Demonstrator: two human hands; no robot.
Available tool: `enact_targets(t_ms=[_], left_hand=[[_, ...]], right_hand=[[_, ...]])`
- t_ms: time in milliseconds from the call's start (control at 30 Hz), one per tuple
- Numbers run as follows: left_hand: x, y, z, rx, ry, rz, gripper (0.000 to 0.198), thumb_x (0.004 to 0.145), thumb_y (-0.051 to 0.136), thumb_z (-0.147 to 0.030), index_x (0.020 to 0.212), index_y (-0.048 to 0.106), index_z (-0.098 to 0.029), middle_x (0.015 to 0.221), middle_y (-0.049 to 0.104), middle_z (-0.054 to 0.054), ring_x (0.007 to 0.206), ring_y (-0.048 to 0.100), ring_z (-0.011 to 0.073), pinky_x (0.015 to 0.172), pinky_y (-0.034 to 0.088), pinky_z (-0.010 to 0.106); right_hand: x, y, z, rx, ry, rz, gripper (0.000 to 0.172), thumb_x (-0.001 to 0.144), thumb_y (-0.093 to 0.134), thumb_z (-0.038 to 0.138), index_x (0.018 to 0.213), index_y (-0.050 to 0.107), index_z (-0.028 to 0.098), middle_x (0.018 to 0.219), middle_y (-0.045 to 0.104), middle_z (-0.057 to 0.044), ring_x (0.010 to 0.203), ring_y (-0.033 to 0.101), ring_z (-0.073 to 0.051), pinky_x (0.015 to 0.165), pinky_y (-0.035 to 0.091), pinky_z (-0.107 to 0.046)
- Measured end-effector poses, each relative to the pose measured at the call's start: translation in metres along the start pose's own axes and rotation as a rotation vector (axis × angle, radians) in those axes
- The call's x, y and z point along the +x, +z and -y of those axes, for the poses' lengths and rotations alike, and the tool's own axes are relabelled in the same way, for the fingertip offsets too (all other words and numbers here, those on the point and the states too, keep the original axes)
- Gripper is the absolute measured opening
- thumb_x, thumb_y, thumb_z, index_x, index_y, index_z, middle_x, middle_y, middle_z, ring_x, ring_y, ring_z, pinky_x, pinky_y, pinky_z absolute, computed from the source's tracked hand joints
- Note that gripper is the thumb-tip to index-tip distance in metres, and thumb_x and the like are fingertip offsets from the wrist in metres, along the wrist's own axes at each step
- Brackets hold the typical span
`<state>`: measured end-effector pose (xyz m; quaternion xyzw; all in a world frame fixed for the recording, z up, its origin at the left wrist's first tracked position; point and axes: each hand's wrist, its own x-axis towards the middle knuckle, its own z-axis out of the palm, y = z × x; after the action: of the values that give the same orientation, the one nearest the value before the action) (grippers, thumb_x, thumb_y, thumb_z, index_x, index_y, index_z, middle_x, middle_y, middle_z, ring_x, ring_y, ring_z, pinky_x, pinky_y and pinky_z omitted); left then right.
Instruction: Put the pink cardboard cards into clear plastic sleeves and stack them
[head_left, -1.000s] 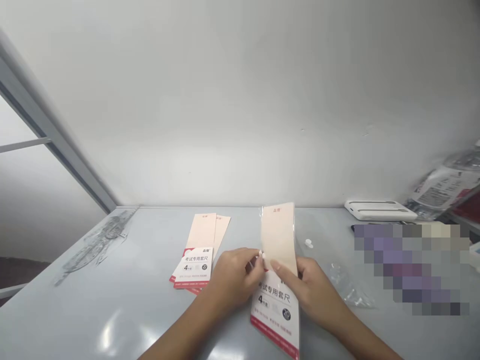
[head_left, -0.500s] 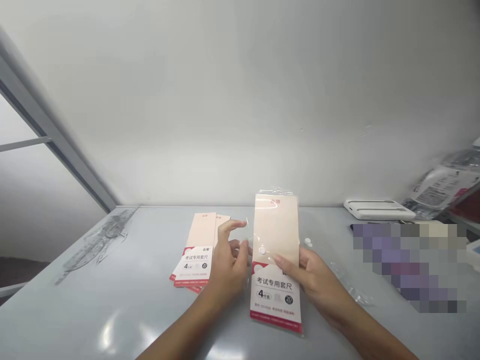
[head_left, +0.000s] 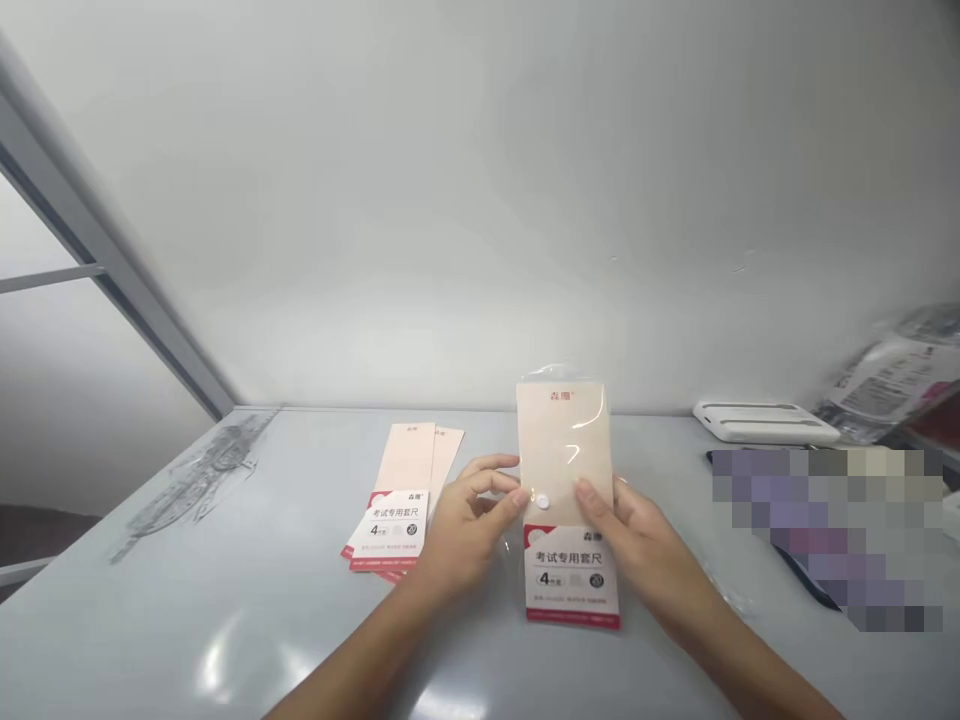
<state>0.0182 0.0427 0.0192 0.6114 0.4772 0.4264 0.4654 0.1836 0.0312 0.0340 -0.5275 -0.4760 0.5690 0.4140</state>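
The main risk lies in the slick film of the clear plastic sleeve: if the right hand's pinch loosens, the pack could slip and drop onto the glossy table. A thumb dragged across the round white sticker could peel or crease it, and the loose, crinkled film along the top edge could snag or tear.

The pack stands nearly upright at 12 o'clock from the person, between both hands. Inside the sleeve is a peach card, with a white-and-red printed label below it reading as a four-piece exam ruler set. Its lower edge may rest on the table, but I cannot tell.

The right hand grasps the pack's right side, with its thumb on the front. The left hand curls at the left edge, its thumb close to the sticker; whether it grips, I cannot tell.

At 11 o'clock lies a small overlapping stack of matching packs. A white rectangular device and a bagged item sit at 2 o'clock.
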Motion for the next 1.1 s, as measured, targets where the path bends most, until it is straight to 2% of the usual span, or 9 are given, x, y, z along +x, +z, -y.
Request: enact_targets(t_ms=[167,333,467,600,700,767,833,933,1100], left_hand=[[-0.001,0.004,0.002,-0.028,-0.041,-0.054,0.028,0.079,0.050,-0.041,0.071,0.059,-0.017,0.119,0.050,0.007,0.089,0.058,0.0163,0.076,0.048,0.031],[0.003,-0.002,-0.001,-0.043,0.017,-0.114,0.028,0.082,0.044,-0.041,0.071,0.053,-0.017,0.109,0.055,0.007,0.092,0.056,0.0165,0.075,0.046,0.029],[0.012,-0.036,-0.005,0.128,-0.111,-0.218,0.033,0.080,0.040,-0.048,0.079,0.051,-0.017,0.077,0.059,0.003,0.067,0.056,0.0146,0.060,0.044,0.027],[0.019,-0.082,-0.001,0.469,-0.317,-0.321,0.030,0.077,0.041,-0.047,0.072,0.050,-0.018,0.066,0.058,0.001,0.055,0.052,0.0141,0.049,0.036,0.024],[0.019,-0.106,0.007,0.756,-0.466,-0.334,0.023,0.074,0.043,-0.040,0.066,0.050,-0.019,0.066,0.060,0.003,0.054,0.052,0.0159,0.047,0.033,0.025],[0.018,-0.113,0.011,0.922,-0.573,-0.303,0.019,0.071,0.044,-0.036,0.066,0.051,-0.019,0.066,0.061,0.005,0.055,0.054,0.0178,0.047,0.032,0.026],[0.017,-0.114,0.013,1.027,-0.613,-0.298,0.021,0.072,0.043,-0.038,0.070,0.053,-0.020,0.072,0.062,0.006,0.060,0.056,0.0193,0.049,0.033,0.027],[0.017,-0.105,0.009,1.067,-0.530,-0.339,0.032,0.077,0.035,-0.046,0.083,0.054,-0.021,0.087,0.063,0.007,0.072,0.058,0.0202,0.054,0.036,0.027],[0.015,-0.079,-0.003,1.041,-0.422,-0.301,0.051,0.075,0.030,-0.062,0.098,0.050,-0.021,0.094,0.062,0.008,0.078,0.059,0.0208,0.059,0.039,0.028]], right_hand=[[0.004,-0.004,-0.008,-0.131,-0.040,0.027,0.047,0.078,0.041,0.058,0.096,0.057,0.017,0.081,0.066,-0.007,0.071,0.062,-0.022,0.061,0.049,-0.031],[0.014,-0.015,-0.014,-0.240,-0.074,-0.032,0.045,0.080,0.035,0.058,0.076,0.055,0.018,0.065,0.063,-0.004,0.059,0.059,-0.018,0.054,0.044,-0.028],[0.028,-0.041,-0.010,-0.361,-0.072,-0.186,0.042,0.081,0.035,0.054,0.082,0.056,0.018,0.056,0.060,-0.001,0.052,0.056,-0.015,0.055,0.042,-0.027],[0.044,-0.073,-0.017,-0.595,-0.008,-0.279,0.039,0.083,0.031,0.047,0.088,0.057,0.018,0.057,0.059,-0.003,0.051,0.055,-0.018,0.053,0.041,-0.030],[0.054,-0.089,-0.031,-0.956,0.018,-0.401,0.035,0.080,0.036,0.043,0.091,0.057,0.017,0.075,0.064,-0.009,0.070,0.059,-0.025,0.060,0.041,-0.035],[0.057,-0.094,-0.038,-1.110,0.018,-0.517,0.040,0.079,0.036,0.041,0.103,0.055,0.015,0.090,0.062,-0.013,0.083,0.057,-0.030,0.064,0.041,-0.038],[0.057,-0.095,-0.039,-1.189,-0.029,-0.595,0.046,0.078,0.038,0.042,0.111,0.051,0.012,0.097,0.059,-0.015,0.093,0.054,-0.032,0.069,0.041,-0.040],[0.051,-0.087,-0.030,-1.161,-0.154,-0.656,0.046,0.078,0.039,0.043,0.113,0.049,0.015,0.097,0.058,-0.013,0.098,0.051,-0.029,0.077,0.040,-0.040],[0.045,-0.073,-0.019,-0.959,-0.260,-0.561,0.038,0.079,0.037,0.048,0.104,0.052,0.024,0.097,0.057,-0.005,0.088,0.055,-0.020,0.072,0.043,-0.031]])
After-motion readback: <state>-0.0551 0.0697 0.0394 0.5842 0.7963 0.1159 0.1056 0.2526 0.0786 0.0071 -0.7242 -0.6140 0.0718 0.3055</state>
